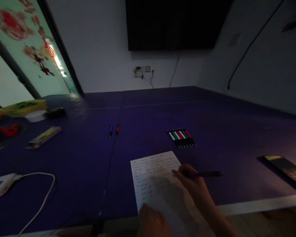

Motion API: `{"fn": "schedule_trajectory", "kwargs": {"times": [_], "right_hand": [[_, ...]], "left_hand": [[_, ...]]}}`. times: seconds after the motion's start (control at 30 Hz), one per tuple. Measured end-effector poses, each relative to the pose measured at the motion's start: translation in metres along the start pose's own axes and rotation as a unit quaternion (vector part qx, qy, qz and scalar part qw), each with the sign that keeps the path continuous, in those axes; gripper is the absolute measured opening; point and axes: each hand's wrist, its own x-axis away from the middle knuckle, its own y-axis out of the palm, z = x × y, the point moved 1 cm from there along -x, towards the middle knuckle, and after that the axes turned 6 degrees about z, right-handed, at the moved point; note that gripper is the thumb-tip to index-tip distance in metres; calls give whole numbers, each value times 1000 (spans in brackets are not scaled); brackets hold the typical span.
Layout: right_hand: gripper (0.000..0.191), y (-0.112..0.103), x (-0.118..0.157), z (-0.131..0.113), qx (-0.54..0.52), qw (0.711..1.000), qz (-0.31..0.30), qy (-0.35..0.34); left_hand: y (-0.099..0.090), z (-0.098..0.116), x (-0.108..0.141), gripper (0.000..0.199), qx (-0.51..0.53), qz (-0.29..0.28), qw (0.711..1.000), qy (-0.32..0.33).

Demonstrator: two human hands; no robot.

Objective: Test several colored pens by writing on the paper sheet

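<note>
A white sheet of paper point(150, 184) with several lines of handwriting lies at the table's front edge. My right hand point(192, 182) is over its right side, fingers closed around a dark purple pen point(208, 174) whose back end points right. The pen's tip is hidden by my fingers. At the sheet's lower left, my left hand point(153, 222) rests on the paper; it is dark and blurred, and its finger shape is unclear. Beyond the paper, several pens point(182, 138) with white, green and red barrels lie side by side. A blue pen point(111, 131) and a red pen point(117, 130) lie farther left.
A phone point(286, 169) lies at the right. On the left are a white device point(2, 186) with a cable point(48, 196), a small box point(44, 137), red scissors point(8, 130), a white bowl point(36, 116) and a yellow basket point(24, 108). The purple table point(143, 118) reaches the wall.
</note>
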Motion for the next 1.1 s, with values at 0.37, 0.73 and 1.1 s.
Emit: {"fn": "schedule_trajectory", "kwargs": {"times": [0.37, 0.73, 1.1], "right_hand": [[32, 74, -103, 12, -350, 914, -180, 100], [19, 53, -111, 12, -390, 896, -191, 91], [26, 64, -102, 17, -412, 864, -248, 149]], "left_hand": [[-78, -36, -80, 33, 237, -169, 957, -19], [-15, -24, -174, 49, 737, -106, 647, -167], [-15, -29, -169, 41, 780, -198, 573, -159]]}}
